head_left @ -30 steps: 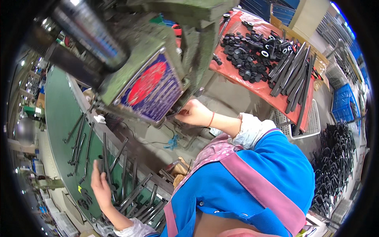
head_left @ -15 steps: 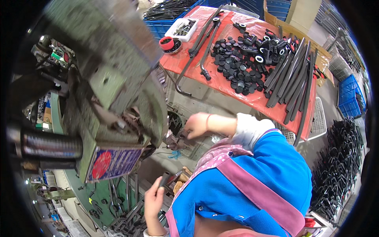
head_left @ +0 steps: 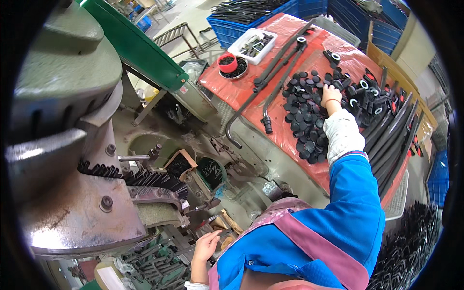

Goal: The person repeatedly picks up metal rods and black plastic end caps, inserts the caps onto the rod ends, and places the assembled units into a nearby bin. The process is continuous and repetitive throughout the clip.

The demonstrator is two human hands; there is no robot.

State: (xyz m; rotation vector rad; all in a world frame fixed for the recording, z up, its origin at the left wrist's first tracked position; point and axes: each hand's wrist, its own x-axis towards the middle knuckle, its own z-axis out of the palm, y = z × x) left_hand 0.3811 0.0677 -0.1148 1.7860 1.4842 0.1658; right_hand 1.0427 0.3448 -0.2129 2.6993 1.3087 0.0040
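At the red-covered table, my right hand (head_left: pixel 331 94) is down on the far edge of a heap of black round discs (head_left: pixel 304 113), beside black plastic joints with white rings (head_left: pixel 369 92). Its fingers bend in together, and whatever is between them is hidden. Low in the view, my left hand (head_left: pixel 207 246) is beside the machine in front of my apron, fingers stretched out. I see nothing held in it. Curved black tubes (head_left: pixel 263 79) lie on the table to the left of the discs.
A large machine (head_left: pixel 77 193) fills the left side, with small bins of screws (head_left: pixel 211 171) beside it. On the table are a white tray of small parts (head_left: pixel 253 46), a red cup (head_left: pixel 226 61) and straight black tubes (head_left: pixel 394 135). Blue crates (head_left: pixel 227 31) stand behind.
My right hand has moved from beside the machine up to the disc heap. The short black tube held in my left hand no longer shows there. The view has turned.
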